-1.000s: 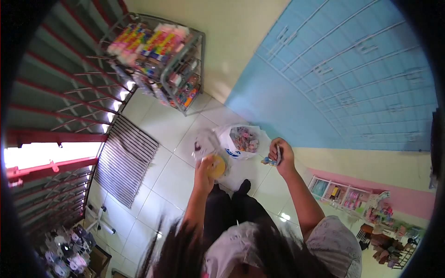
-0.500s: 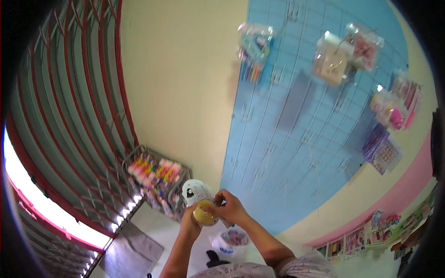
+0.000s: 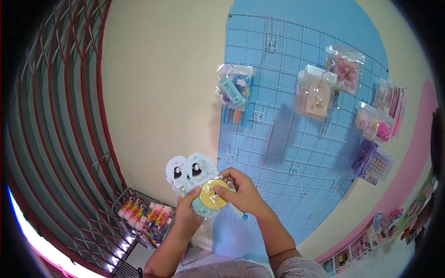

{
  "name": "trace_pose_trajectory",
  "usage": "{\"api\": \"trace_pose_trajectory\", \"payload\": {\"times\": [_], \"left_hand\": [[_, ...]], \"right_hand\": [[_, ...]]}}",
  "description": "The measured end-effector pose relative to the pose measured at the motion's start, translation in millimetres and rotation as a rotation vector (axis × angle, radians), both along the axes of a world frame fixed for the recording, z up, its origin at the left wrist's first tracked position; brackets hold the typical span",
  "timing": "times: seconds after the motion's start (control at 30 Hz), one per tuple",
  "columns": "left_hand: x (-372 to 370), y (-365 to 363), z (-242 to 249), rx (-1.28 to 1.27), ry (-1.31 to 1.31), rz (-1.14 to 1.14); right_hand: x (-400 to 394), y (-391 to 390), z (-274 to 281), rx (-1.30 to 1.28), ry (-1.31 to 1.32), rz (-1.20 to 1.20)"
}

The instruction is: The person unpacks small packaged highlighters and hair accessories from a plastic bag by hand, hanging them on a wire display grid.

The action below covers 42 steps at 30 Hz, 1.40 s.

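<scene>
In front of the wire grid, my left hand [image 3: 187,211] grips a small bunch of clear plastic packs with white header cards [image 3: 200,167] printed with a large dark eye. A round yellow item [image 3: 214,194] shows through the front pack, and a mint-green round one [image 3: 202,208] peeks out beneath it. My left thumb presses at the yellow item's left edge. My right hand [image 3: 243,192] is closed on the right side of the packs, its thumb on the yellow face. Below the right fingers, a white strip with a blue end [image 3: 243,214] sticks out.
A white wire grid [image 3: 273,148] with hooks covers the blue wall. On it hang a mint-green pack [image 3: 234,90], hair-accessory packs [image 3: 317,97] and purple packs [image 3: 366,157]. At lower left stands a wire rack [image 3: 146,215] of colourful goods, beside a folding metal gate [image 3: 60,129].
The view has tilted up, and the packs are held higher against the wall. The cards have fanned apart so two eye prints show, and the mint-green item has come into sight.
</scene>
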<state>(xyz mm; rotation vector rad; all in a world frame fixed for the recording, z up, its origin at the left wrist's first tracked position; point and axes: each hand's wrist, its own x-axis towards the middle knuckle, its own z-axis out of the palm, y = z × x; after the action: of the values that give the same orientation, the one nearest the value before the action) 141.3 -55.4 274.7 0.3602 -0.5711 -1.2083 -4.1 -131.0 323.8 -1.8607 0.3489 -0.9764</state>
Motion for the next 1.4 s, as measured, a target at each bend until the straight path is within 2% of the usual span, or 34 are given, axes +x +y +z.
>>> {"api": "trace_pose_trajectory", "payload": {"times": [0.1, 0.13, 0.23, 0.27, 0.37, 0.4, 0.5, 0.53, 0.63, 0.7, 0.73, 0.8, 0.87, 1.03, 1.13, 1.4], "left_hand": [[2.0, -11.9, 20.7, -0.083, -0.026, 0.076], [7.4, -17.0, 22.3, -0.056, -0.008, 0.021], [12.5, -29.3, 34.1, -0.128, -0.187, 0.062], [17.1, -28.8, 41.5, -0.175, -0.207, -0.01], [21.4, -45.4, 45.8, -0.238, -0.255, -0.04], [21.8, -48.1, 51.1, -0.238, -0.205, -0.086], [26.3, -50.4, 68.5, -0.28, -0.133, -0.215], [28.2, -53.2, 72.7, -0.308, -0.135, -0.241], [33.9, -58.6, 82.4, -0.359, -0.115, -0.318], [36.2, -60.1, 89.8, -0.345, -0.067, -0.364], [40.2, -62.3, 92.0, -0.349, -0.067, -0.384], [48.9, -67.4, 95.2, -0.355, -0.064, -0.421], [60.0, -65.4, 98.6, -0.355, -0.032, -0.433], [77.8, -73.6, 90.5, -0.296, -0.015, -0.44], [87.8, -72.5, 88.3, -0.295, -0.017, -0.461], [105.9, -78.1, 79.3, -0.239, -0.032, -0.496]], "right_hand": [[7.1, -13.0, 10.7, -0.051, -0.032, -0.051], [6.9, -10.4, 18.3, -0.069, -0.025, -0.098], [7.0, -4.0, 40.8, -0.132, -0.088, -0.223], [9.0, -5.2, 46.0, -0.151, -0.124, -0.257], [4.0, -19.6, 60.6, -0.361, -0.03, -0.272], [5.1, -17.2, 67.1, -0.395, -0.038, -0.305], [10.5, 16.0, 90.4, -0.278, -0.089, -0.453], [12.9, 27.6, 98.0, -0.31, -0.092, -0.532], [16.2, 37.7, 115.6, -0.471, 0.006, -0.658], [18.2, 31.4, 126.5, -0.726, -0.005, -0.77], [18.4, 28.0, 136.6, -0.858, -0.008, -0.823], [13.0, 30.3, 167.2, -0.684, -0.128, -0.772], [7.1, 18.1, 204.7, -0.817, -0.294, -0.824], [-23.9, -13.1, 280.2, -1.073, -0.264, -0.958], [-23.2, -18.6, 298.0, -0.941, -0.21, -1.079], [-35.8, -45.0, 295.9, -0.754, -0.195, -0.919]]}}
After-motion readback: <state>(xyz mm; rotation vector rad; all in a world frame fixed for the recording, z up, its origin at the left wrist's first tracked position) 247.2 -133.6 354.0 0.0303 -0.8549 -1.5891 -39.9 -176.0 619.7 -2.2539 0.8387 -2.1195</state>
